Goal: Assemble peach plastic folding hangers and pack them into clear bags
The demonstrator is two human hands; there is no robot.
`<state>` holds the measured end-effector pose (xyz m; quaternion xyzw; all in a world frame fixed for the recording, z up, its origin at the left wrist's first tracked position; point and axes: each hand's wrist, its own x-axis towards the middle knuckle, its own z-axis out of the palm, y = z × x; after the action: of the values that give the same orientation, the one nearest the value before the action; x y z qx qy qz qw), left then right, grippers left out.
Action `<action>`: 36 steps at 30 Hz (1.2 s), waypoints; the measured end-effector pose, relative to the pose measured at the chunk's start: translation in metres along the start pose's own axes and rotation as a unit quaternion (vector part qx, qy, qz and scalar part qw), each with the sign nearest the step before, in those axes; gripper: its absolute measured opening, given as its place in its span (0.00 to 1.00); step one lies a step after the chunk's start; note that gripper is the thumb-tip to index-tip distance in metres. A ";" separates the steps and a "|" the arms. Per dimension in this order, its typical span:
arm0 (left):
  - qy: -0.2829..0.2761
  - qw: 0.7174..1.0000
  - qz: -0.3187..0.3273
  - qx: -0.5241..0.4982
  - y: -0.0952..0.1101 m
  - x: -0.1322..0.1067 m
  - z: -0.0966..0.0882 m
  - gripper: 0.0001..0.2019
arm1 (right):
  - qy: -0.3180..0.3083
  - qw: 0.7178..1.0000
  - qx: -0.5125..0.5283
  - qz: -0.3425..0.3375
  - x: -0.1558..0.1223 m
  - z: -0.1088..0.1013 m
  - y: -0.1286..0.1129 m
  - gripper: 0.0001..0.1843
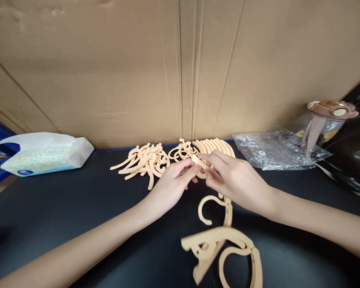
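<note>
My left hand (pixel 171 180) and my right hand (pixel 240 182) meet over the middle of the table, both closed on a beige plastic hanger part (pixel 199 163) pinched between thumbs and fingers. Much of that part is hidden by the fingers. Below my right hand lies a folding hanger (pixel 229 214) with a curved hook. Closer to me is another folding hanger (pixel 217 234), its arms folded and its hook at the lower edge. Beyond the hands are a pile of loose hanger arms (pixel 147 160), some hooks (pixel 184 150) and a neat row of curved arms (pixel 225 147).
A tissue pack (pixel 48 156) lies at the left on the black table (pixel 93 208). On the right are a crumpled clear plastic bag (pixel 267 150), a bottle with a brown lid (pixel 333 110) and strap, and a shiny black object (pixel 348 156). A cardboard wall (pixel 123 72) stands behind.
</note>
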<state>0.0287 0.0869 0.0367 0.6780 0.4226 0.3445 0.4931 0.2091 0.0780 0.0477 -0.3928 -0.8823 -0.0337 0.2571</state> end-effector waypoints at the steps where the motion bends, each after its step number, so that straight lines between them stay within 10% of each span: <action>1: 0.019 0.999 0.021 0.016 0.003 0.002 -0.001 0.12 | 0.011 0.999 -0.037 -0.023 0.006 -0.002 0.000 0.15; 11: 0.117 0.991 0.071 -0.013 0.029 0.029 -0.013 0.16 | 0.076 0.973 -0.199 -0.086 0.049 -0.014 0.015 0.14; 16: 0.139 0.987 0.043 0.065 0.033 0.032 -0.019 0.17 | 0.001 0.964 -0.258 -0.069 0.055 -0.005 0.018 0.18; 22: 0.172 0.898 0.075 0.399 0.034 0.013 -0.018 0.16 | -0.028 0.990 0.108 0.083 0.068 -0.009 0.039 0.09; 28: 0.169 0.881 -0.059 0.438 0.010 0.017 -0.078 0.17 | 0.065 0.812 0.518 0.260 0.067 -0.034 0.052 0.08; 31: 0.234 0.881 -0.028 0.409 -0.006 0.019 -0.097 0.17 | 0.129 0.774 0.568 0.249 0.064 -0.042 0.048 0.05; 33: 0.203 0.918 0.044 0.337 -0.007 0.017 -0.091 0.21 | 0.176 0.768 0.570 0.234 0.062 -0.041 0.047 0.02; 36: -0.010 0.999 -0.009 0.043 0.004 0.011 -0.069 0.34 | 0.244 0.786 0.519 0.229 0.060 -0.033 0.052 0.09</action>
<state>-0.0268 0.1225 0.0602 0.6980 0.4382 0.3149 0.4707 0.2266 0.1461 0.0973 -0.3694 -0.5584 0.3948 0.6292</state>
